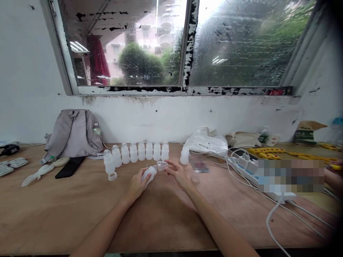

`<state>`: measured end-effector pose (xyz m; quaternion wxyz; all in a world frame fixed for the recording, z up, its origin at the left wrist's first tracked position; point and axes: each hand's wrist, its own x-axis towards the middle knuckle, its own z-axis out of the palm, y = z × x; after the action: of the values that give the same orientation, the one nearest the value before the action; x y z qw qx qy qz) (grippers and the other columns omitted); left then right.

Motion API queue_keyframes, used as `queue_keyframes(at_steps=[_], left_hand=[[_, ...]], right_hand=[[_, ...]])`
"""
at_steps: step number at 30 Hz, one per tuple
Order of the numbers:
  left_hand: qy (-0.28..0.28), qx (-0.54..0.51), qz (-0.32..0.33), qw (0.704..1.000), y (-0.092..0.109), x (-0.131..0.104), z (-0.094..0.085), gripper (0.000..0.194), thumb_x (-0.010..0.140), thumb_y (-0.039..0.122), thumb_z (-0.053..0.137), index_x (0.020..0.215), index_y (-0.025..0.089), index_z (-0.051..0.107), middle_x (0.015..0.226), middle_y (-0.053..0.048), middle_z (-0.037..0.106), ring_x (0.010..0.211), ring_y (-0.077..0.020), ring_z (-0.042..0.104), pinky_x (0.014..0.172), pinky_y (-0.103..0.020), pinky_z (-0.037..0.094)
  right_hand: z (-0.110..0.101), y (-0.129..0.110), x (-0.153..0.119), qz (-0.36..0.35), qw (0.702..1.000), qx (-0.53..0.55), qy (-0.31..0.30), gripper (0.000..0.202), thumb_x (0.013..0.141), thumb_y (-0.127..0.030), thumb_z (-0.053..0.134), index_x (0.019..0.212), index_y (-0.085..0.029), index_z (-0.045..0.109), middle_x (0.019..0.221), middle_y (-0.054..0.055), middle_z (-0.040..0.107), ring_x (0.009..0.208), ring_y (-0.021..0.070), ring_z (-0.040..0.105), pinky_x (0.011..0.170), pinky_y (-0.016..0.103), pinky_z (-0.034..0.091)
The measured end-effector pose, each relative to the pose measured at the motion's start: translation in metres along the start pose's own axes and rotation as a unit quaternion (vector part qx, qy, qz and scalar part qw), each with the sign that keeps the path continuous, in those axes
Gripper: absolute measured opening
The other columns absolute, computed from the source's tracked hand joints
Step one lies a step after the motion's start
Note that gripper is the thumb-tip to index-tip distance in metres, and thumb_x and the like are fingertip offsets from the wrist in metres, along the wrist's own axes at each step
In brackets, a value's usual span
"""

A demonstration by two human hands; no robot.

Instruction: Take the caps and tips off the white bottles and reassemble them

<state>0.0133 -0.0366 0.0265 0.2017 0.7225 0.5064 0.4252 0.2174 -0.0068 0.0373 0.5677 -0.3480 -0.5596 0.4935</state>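
My left hand [139, 182] is wrapped round a white baby bottle [149, 174], which tilts with its top towards the right. At that top end, my right hand [177, 174] pinches a clear bottle cap [162, 165] in its fingertips. Whether the cap touches the bottle I cannot tell. Behind my hands stands a row of several similar baby bottles [133, 153] with clear caps. One more bottle [184, 156] stands apart on the right. A white ring [112, 176] lies in front of the row's left end, and a round pinkish disc [195, 179] lies right of my right hand.
At the left are a grey backpack [71, 134], a black phone [70, 167] and a white strap-like item [40, 175]. White power strips with cables [248, 167] run along the right side. A plastic bag [207, 142] rests against the wall. Another person's arm [333, 181] shows at the right edge.
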Motion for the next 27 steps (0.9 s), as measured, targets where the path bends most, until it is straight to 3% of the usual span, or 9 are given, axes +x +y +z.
queue_keyframes(at_steps=[4,7,12,18,27], left_hand=[[0.022,-0.049,0.033,0.998,0.003,0.000,-0.001,0.031,0.079,0.043,0.046,0.098,0.023,0.060,0.102,-0.006,0.062,0.095,-0.0228,0.055,0.085,-0.033,0.038],[0.031,-0.089,0.015,0.995,0.002,0.002,-0.002,0.029,0.076,0.042,0.050,0.094,0.022,0.063,0.099,-0.006,0.064,0.094,-0.0232,0.056,0.085,-0.033,0.038],[0.025,-0.098,-0.007,0.995,-0.002,0.003,-0.003,0.029,0.077,0.041,0.050,0.093,0.020,0.063,0.095,-0.006,0.065,0.088,-0.0218,0.058,0.080,-0.031,0.040],[0.022,-0.104,0.006,0.994,-0.002,0.003,-0.003,0.030,0.081,0.040,0.042,0.089,0.021,0.063,0.091,-0.003,0.066,0.084,-0.0193,0.058,0.076,-0.028,0.040],[0.026,-0.137,-0.012,0.990,-0.010,0.008,0.001,0.029,0.078,0.042,0.045,0.083,0.020,0.063,0.086,-0.004,0.067,0.080,-0.0188,0.059,0.073,-0.026,0.041]], right_hand=[[0.003,-0.001,-0.002,0.008,1.000,-0.010,-0.022,0.039,0.060,-0.030,0.069,0.097,-0.020,0.061,0.085,0.002,0.061,0.061,0.0100,0.051,0.060,0.027,0.044],[0.004,-0.001,-0.003,0.007,0.999,-0.015,-0.033,0.038,0.059,-0.031,0.069,0.094,-0.021,0.061,0.096,0.004,0.059,0.069,0.0127,0.055,0.063,0.028,0.046],[0.004,0.001,-0.002,0.005,0.996,-0.038,-0.082,0.032,0.063,-0.034,0.066,0.090,-0.019,0.060,0.092,0.004,0.059,0.082,0.0167,0.055,0.071,0.031,0.046],[0.003,0.005,-0.001,-0.012,0.996,-0.058,-0.062,0.027,0.064,-0.037,0.065,0.082,-0.018,0.061,0.085,0.002,0.060,0.081,0.0155,0.055,0.074,0.031,0.044],[0.003,-0.004,-0.005,0.001,0.995,-0.034,-0.097,0.032,0.065,-0.030,0.065,0.095,-0.021,0.058,0.104,0.005,0.058,0.094,0.0167,0.054,0.080,0.029,0.042]])
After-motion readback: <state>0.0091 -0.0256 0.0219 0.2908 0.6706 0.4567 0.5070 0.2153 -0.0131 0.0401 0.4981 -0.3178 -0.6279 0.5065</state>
